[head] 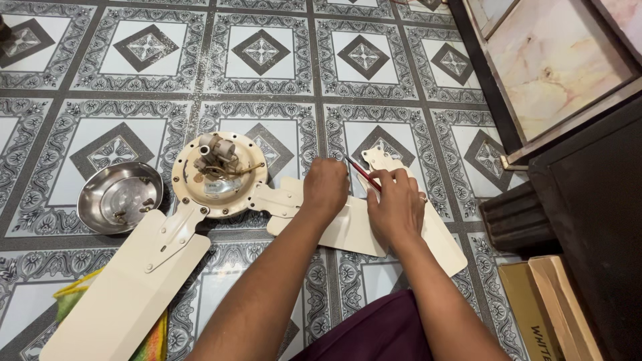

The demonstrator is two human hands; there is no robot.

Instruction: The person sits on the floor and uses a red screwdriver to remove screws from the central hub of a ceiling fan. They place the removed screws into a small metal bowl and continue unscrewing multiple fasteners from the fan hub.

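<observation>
Right hand (pixel 396 204) grasps a red-handled screwdriver (pixel 363 173), fingers (pixel 384 178) pinched around the handle. Its long axis runs diagonally, the far end pointing up and left toward the left hand (pixel 326 187); the working end is hidden under the right hand, so I can't tell what it sits on.

Left hand is clenched in a loose fist, pressing down on a cream fan blade (pixel 348 230) where the blade meets its bracket (pixel 274 199). Can't tell if it pinches something small inside the fist.

Key relation: both hands sit side by side, nearly touching, above the blade; the screwdriver bridges the gap between them. The right hand holds the tool and the left is nearer to the bracket.

That blade lies flat on the patterned tile floor (pixel 114 87), its bracket touching the round fan motor hub (pixel 219 174). A second loose blade (pixel 438 234) lies under the right hand, angled toward the floor's right edge. A third blade (pixel 124 287) runs from the hub toward the near-left corner, over a coloured cloth (pixel 152 344).

Steel bowl (pixel 120 196) holding small screws sits just left of the hub, well clear of both hands.
</observation>
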